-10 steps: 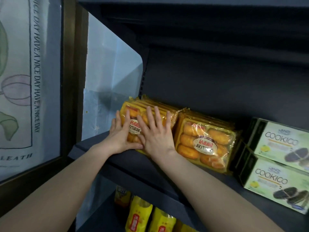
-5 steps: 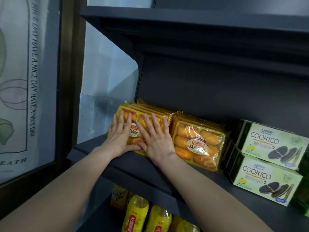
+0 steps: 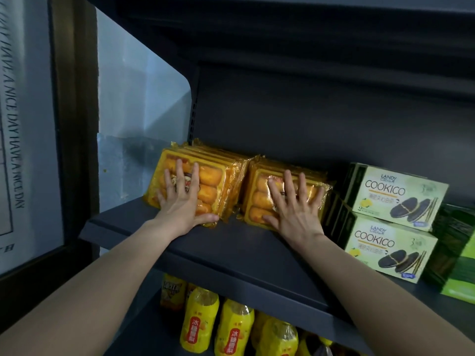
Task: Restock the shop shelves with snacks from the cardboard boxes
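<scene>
Two rows of yellow cake packs stand upright at the back of a dark shelf (image 3: 231,255). My left hand (image 3: 183,201) lies flat, fingers spread, against the front of the left pack row (image 3: 213,176). My right hand (image 3: 295,206) presses flat, fingers spread, on the front of the right pack row (image 3: 259,199). Neither hand grips anything. No cardboard box is in view.
Two stacked green COOKICO boxes (image 3: 393,199) stand just right of the cake packs, with darker green boxes (image 3: 455,253) beyond. Yellow drink bottles (image 3: 234,327) fill the shelf below. A window frame (image 3: 74,124) and lettered glass lie to the left.
My right hand has moved from the left pack row over to the right pack row. My left hand stays pressed on the left row. The view has tilted down a little.
</scene>
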Demonstrator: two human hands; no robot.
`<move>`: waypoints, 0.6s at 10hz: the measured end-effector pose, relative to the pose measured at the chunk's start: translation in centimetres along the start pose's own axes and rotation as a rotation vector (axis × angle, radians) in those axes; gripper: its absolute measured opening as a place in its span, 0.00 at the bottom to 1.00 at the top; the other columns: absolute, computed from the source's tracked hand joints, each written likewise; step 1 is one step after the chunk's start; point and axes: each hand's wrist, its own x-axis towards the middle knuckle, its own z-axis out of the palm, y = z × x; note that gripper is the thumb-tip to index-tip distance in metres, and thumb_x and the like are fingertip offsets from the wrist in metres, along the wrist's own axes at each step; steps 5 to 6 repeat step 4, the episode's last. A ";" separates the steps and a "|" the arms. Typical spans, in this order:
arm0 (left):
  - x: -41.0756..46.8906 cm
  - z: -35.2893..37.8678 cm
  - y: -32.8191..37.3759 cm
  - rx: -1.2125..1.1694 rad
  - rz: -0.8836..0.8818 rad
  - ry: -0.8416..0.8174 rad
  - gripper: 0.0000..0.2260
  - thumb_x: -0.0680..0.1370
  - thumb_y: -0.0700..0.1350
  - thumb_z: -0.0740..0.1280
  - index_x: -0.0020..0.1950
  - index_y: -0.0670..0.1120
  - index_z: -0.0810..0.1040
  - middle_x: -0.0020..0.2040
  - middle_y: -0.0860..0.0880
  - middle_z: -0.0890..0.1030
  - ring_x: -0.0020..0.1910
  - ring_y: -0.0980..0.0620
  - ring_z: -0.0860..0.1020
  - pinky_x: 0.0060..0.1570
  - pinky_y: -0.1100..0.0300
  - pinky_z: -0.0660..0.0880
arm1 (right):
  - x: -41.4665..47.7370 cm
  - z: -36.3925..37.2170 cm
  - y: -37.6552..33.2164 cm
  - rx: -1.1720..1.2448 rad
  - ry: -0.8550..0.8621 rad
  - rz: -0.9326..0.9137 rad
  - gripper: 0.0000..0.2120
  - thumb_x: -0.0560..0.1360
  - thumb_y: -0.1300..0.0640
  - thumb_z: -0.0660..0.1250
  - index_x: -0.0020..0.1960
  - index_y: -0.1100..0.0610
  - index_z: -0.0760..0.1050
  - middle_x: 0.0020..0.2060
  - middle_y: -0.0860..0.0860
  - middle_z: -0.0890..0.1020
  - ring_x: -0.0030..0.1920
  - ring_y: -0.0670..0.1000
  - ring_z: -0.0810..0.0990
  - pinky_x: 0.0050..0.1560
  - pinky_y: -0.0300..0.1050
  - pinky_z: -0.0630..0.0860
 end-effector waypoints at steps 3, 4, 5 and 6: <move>-1.5 -1.0 1.0 0.031 0.036 0.002 0.51 0.74 0.67 0.63 0.76 0.52 0.26 0.75 0.44 0.24 0.76 0.37 0.32 0.74 0.34 0.46 | -0.8 -2.9 0.9 -0.007 0.008 -0.074 0.35 0.81 0.36 0.45 0.79 0.47 0.32 0.79 0.54 0.33 0.78 0.61 0.32 0.75 0.71 0.43; -3.3 -1.7 2.9 0.106 0.171 0.221 0.43 0.77 0.65 0.59 0.80 0.46 0.39 0.79 0.37 0.41 0.78 0.36 0.43 0.76 0.39 0.50 | -1.9 -5.0 2.0 -0.038 0.136 -0.127 0.30 0.83 0.42 0.48 0.81 0.51 0.47 0.80 0.59 0.53 0.79 0.63 0.50 0.75 0.66 0.56; -3.3 -1.7 2.9 0.106 0.171 0.221 0.43 0.77 0.65 0.59 0.80 0.46 0.39 0.79 0.37 0.41 0.78 0.36 0.43 0.76 0.39 0.50 | -1.9 -5.0 2.0 -0.038 0.136 -0.127 0.30 0.83 0.42 0.48 0.81 0.51 0.47 0.80 0.59 0.53 0.79 0.63 0.50 0.75 0.66 0.56; -3.3 -1.7 2.9 0.106 0.171 0.221 0.43 0.77 0.65 0.59 0.80 0.46 0.39 0.79 0.37 0.41 0.78 0.36 0.43 0.76 0.39 0.50 | -1.9 -5.0 2.0 -0.038 0.136 -0.127 0.30 0.83 0.42 0.48 0.81 0.51 0.47 0.80 0.59 0.53 0.79 0.63 0.50 0.75 0.66 0.56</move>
